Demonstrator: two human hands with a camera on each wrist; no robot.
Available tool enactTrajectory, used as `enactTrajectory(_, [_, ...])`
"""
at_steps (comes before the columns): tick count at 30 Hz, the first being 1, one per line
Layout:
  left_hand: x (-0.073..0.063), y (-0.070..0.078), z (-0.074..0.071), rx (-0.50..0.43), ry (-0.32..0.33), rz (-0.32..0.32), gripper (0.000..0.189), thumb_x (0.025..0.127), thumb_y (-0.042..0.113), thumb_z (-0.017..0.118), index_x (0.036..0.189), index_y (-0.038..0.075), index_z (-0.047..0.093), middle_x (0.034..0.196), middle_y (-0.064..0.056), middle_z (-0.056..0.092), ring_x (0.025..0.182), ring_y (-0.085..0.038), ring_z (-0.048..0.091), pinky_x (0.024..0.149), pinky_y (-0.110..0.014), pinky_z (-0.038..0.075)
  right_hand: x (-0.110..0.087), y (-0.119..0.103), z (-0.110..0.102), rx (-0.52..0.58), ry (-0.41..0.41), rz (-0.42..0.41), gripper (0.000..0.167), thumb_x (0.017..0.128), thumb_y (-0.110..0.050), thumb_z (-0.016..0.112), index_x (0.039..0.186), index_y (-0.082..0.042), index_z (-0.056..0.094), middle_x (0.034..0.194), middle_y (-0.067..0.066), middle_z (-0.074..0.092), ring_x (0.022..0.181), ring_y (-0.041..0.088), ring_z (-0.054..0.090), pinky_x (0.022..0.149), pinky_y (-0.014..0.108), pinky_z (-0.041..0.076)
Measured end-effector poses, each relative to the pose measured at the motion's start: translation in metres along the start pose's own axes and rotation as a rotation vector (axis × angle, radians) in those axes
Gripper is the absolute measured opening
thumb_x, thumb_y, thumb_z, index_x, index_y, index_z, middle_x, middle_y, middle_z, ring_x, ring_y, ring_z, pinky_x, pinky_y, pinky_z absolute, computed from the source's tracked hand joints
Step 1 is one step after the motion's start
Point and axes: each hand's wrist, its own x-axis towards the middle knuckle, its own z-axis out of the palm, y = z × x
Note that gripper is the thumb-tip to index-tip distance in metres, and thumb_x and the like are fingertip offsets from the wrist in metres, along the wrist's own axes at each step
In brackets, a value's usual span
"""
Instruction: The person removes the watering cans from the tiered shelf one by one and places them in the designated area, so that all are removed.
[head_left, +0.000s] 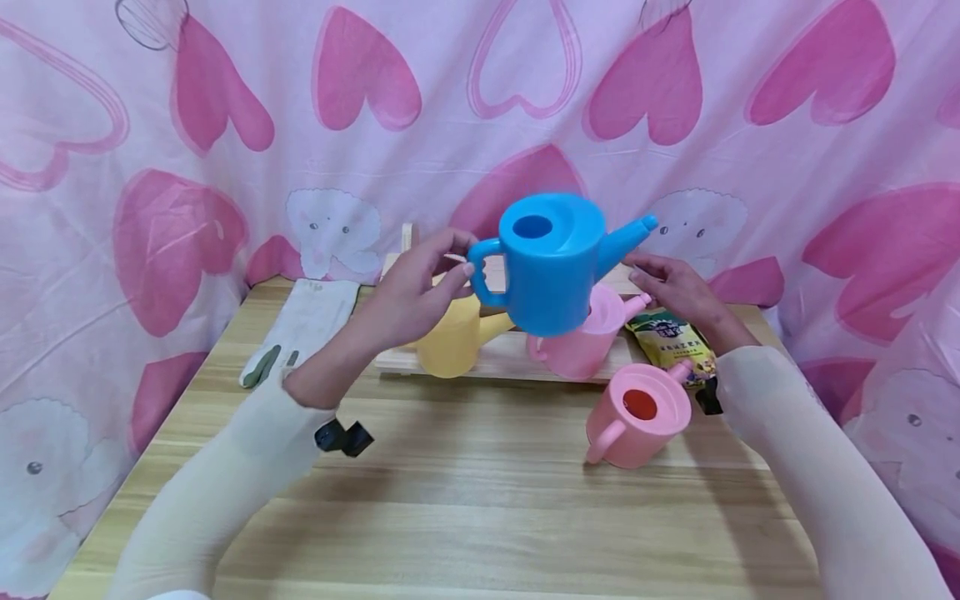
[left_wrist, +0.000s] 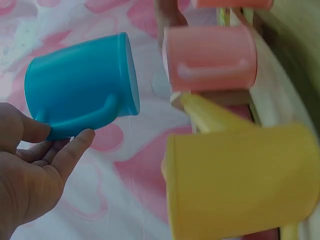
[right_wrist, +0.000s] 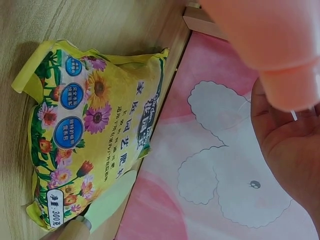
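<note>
My left hand holds a blue watering can by its handle, raised above the wooden stand with its spout to the right. In the left wrist view, the thumb and fingers pinch that handle. My right hand is held near the tip of the blue spout, fingers loosely bent. From the right wrist, a pink spout hides part of the right palm. Below the blue can, a yellow watering can and a pink watering can stand on the stand.
Another pink watering can stands on the table in front of the wooden stand. A yellow flower-printed bag lies at the right, beside a pale green trowel blade. White-and-green gloves lie at the left. A heart-patterned curtain hangs behind.
</note>
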Motion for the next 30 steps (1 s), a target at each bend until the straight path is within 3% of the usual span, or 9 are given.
enactTrajectory(8, [-0.045,-0.006,0.005,-0.033,0.003,-0.025,0.026,0.104,0.000,0.058,0.129,0.001,0.055,0.121,-0.012,0.060,0.110,-0.026,0.065,0.087,-0.039,0.059,-0.002,-0.003,0.000,0.031,0.009,0.019,0.076,0.098,-0.061,0.056,0.162,-0.025,0.034,0.160,0.011,0.040,0.132,0.038,0.047,0.105,0.061,0.045])
enactTrajectory(13, [-0.069,-0.017,0.009,-0.053,-0.012,-0.080,0.028,0.104,0.002,0.060,0.131,0.002,0.055,0.124,-0.015,0.059,0.115,-0.029,0.064,0.087,-0.038,0.059,-0.001,-0.002,0.000,0.047,0.000,0.019,0.071,0.101,-0.055,0.057,0.161,-0.024,0.036,0.160,0.012,0.040,0.132,0.037,0.051,0.106,0.060,0.044])
enactTrajectory(21, [-0.106,-0.040,0.024,-0.065,-0.008,-0.155,0.026,0.105,0.006,0.059,0.130,0.012,0.055,0.127,-0.010,0.060,0.120,-0.028,0.062,0.089,-0.043,0.059,0.002,-0.001,-0.001,0.026,0.007,0.016,0.070,0.101,-0.055,0.057,0.161,-0.024,0.037,0.158,0.013,0.043,0.129,0.037,0.054,0.105,0.057,0.047])
enactTrajectory(25, [-0.119,-0.052,0.033,-0.090,-0.032,-0.173,0.025,0.105,0.005,0.059,0.128,0.012,0.056,0.124,-0.010,0.061,0.119,-0.028,0.062,0.087,-0.038,0.060,0.003,0.001,-0.001,-0.001,0.007,-0.011,0.068,0.104,-0.053,0.054,0.161,-0.020,0.038,0.154,0.017,0.046,0.124,0.037,0.057,0.101,0.054,0.051])
enactTrajectory(30, [-0.125,-0.064,0.043,-0.071,-0.073,-0.205,0.023,0.104,0.007,0.061,0.125,0.014,0.058,0.122,-0.007,0.061,0.119,-0.028,0.061,0.088,-0.037,0.060,0.004,0.001,-0.002,-0.021,0.012,-0.025,0.063,0.106,-0.048,0.052,0.160,-0.018,0.039,0.149,0.020,0.050,0.119,0.036,0.060,0.094,0.042,0.056])
